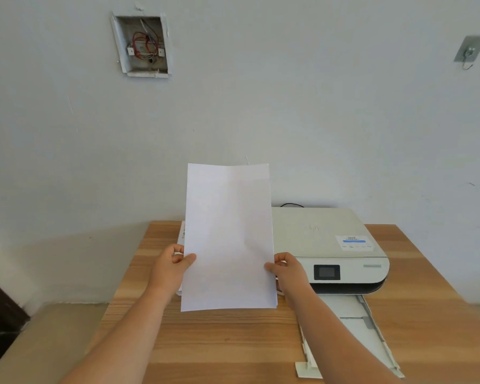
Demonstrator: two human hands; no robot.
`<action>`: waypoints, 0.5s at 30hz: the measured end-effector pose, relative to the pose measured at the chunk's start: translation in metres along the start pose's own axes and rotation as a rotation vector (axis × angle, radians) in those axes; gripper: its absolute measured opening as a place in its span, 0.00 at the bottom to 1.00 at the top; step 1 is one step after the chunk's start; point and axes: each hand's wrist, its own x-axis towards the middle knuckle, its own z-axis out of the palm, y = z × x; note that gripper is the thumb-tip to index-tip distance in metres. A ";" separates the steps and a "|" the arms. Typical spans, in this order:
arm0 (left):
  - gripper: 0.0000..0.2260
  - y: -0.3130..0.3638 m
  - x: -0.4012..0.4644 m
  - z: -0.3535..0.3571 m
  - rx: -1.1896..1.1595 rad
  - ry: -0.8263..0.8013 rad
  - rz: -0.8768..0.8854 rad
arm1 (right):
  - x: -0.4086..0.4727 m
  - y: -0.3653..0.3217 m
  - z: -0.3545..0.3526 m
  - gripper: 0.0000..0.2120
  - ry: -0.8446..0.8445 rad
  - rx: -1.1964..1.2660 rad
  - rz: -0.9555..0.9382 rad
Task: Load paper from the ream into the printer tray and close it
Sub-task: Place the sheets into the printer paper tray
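A stack of white paper sheets (pixel 227 236) stands upright above the wooden table, bottom edge just over the tabletop. My left hand (pixel 171 266) pinches its left edge and my right hand (pixel 286 268) pinches its right edge. Behind the sheets, a sliver of the ream (pixel 181 234) shows on the table; most of it is hidden. To the right sits a white printer (pixel 330 245) with a small dark screen. Its paper tray (pixel 352 325) is pulled out toward me and partly covered by my right forearm.
The wooden table (pixel 227 342) stands against a white wall. A black cable runs behind the printer. An open electrical box with wires (pixel 143 45) is in the wall above left. Tiled floor lies to the table's left.
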 end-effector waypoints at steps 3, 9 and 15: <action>0.07 0.011 -0.013 0.025 0.003 0.008 0.025 | -0.002 -0.003 -0.027 0.05 0.002 0.015 -0.002; 0.07 0.024 -0.036 0.069 0.013 0.003 0.051 | -0.009 -0.004 -0.082 0.05 0.000 0.024 -0.026; 0.05 0.040 -0.061 0.119 0.073 0.004 0.132 | -0.018 0.000 -0.135 0.05 0.046 0.011 -0.063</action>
